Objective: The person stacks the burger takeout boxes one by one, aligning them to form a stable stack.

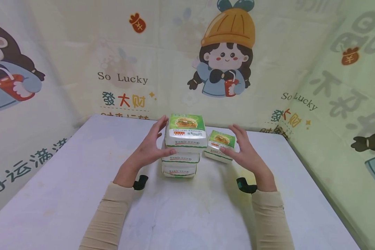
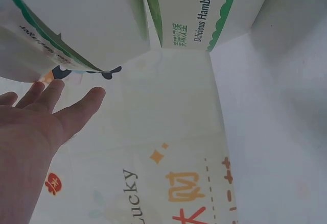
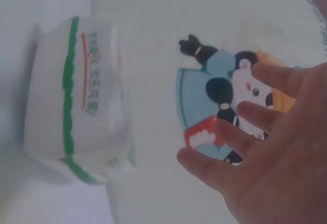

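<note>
Three white-and-green paper hamburger boxes stand stacked, the top box [image 1: 185, 130] overhanging the middle box [image 1: 182, 158] and the bottom box [image 1: 179, 170]. My left hand [image 1: 147, 149] is at the left side of the top box, fingers extended and thumb across its front lower corner. The left wrist view shows those fingertips right by the edge of a tilted box [image 2: 92, 22]. To the right of the stack, a separate hamburger box [image 1: 222, 139] lies on the table. My right hand [image 1: 245, 152] is over its right side, fingers spread; the right wrist view shows them apart from the box [image 3: 76, 101].
The stack and the single box stand near the back of a white table [image 1: 187, 215]. Behind and beside it hangs a cream printed cloth [image 1: 168, 62] with cartoon figures and lettering. A black wrist mount [image 1: 140, 182] shows beside the left forearm, another black mount [image 1: 246, 185] by the right.
</note>
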Demonstrator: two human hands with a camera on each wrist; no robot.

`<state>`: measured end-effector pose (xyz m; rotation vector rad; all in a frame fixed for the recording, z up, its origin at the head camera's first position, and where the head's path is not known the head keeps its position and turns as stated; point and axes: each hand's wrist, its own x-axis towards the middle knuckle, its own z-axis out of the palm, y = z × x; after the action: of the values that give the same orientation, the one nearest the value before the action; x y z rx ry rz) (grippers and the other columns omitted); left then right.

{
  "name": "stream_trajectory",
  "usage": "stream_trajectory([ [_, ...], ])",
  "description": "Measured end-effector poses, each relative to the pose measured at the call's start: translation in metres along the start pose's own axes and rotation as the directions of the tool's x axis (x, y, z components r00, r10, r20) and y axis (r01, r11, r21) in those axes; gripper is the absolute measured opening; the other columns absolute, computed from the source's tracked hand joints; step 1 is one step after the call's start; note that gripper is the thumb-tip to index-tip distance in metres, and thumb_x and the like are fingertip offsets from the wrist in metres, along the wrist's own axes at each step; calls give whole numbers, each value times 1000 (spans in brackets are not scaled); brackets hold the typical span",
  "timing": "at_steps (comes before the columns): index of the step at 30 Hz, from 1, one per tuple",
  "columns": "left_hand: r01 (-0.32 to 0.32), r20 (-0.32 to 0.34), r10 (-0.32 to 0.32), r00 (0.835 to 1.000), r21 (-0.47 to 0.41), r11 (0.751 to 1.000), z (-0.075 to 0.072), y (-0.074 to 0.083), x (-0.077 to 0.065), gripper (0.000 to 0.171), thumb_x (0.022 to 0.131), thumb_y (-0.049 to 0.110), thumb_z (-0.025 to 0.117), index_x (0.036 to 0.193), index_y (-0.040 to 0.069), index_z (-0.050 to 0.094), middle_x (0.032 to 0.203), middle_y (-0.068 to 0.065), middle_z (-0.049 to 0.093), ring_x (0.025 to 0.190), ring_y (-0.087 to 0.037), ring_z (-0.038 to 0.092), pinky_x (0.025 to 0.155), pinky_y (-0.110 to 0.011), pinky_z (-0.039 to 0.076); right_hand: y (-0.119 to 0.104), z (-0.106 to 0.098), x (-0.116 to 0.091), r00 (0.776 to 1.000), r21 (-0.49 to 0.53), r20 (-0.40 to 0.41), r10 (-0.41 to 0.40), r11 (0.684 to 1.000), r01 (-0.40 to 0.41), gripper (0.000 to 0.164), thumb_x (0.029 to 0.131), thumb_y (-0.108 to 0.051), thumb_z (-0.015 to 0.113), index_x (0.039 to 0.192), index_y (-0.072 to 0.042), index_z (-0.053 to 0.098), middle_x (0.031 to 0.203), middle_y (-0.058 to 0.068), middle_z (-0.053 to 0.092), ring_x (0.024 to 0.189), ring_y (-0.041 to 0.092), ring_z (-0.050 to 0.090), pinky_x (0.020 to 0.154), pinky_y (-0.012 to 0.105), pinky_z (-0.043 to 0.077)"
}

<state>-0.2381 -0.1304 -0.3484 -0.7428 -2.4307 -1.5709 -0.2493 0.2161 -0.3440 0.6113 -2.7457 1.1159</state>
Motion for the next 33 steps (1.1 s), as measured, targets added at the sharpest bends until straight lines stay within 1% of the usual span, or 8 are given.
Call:
stream_trajectory([
  [6,11,-5,-11,1000,0,1000,3,-1,2,111,79,33,83,160,25,6,167,-2,14,154,-20,15,122,-54,23,19,6,4,995,-52,-7,95,994,-95,82,93,-48,64,157,-17,23,166,10,6,151,37,12,115,69,22],
  [10,20,-16,-20,1000,-4,1000,4,-3,4,109,81,31,81,160,27,7,167,0,13,154,-20,15,123,-52,23,30,12,8,991,-64,3,131,989,-131,80,94,-49,62,155,-14,26,166,12,6,150,40,11,113,72,23],
  [14,18,-29,-19,999,-29,999,5,-2,6,107,81,29,81,159,30,8,166,6,12,154,-19,15,124,-49,22,38,19,12,993,-78,21,118,990,-116,75,94,-44,63,153,-11,30,166,12,8,149,41,10,112,71,24],
  [19,31,-28,-33,999,-66,997,8,-2,7,108,80,29,81,159,32,8,166,9,12,153,-20,17,124,-49,22,45,27,11,993,-138,73,89,987,-79,72,95,-37,64,151,-6,34,163,19,15,147,47,8,113,70,21],
  [21,34,-30,-36,999,-77,996,8,-3,8,107,80,31,81,159,33,8,165,10,12,153,-21,17,123,-50,22,45,28,10,994,-155,79,78,986,-65,70,95,-35,64,151,-4,35,162,21,20,147,49,9,114,70,19],
  [24,33,-35,-36,999,-89,995,9,-2,8,107,80,34,81,158,35,9,166,9,13,153,-21,18,123,-50,22,44,26,9,993,-177,85,77,982,-61,68,95,-34,65,150,-4,37,160,21,25,146,49,12,114,70,21],
  [27,39,-35,-43,998,-99,994,10,-3,7,106,80,35,81,158,35,9,166,7,12,153,-23,18,123,-53,22,41,23,6,989,-180,111,93,981,-72,66,94,-33,66,149,-6,40,159,19,29,145,48,15,114,69,23],
  [33,51,-49,-57,997,-114,992,12,-3,7,105,80,33,80,158,36,10,164,11,14,152,-22,22,121,-55,25,27,13,1,979,-202,172,110,977,-74,59,93,-29,67,143,-4,48,153,20,37,141,47,23,112,68,27],
])
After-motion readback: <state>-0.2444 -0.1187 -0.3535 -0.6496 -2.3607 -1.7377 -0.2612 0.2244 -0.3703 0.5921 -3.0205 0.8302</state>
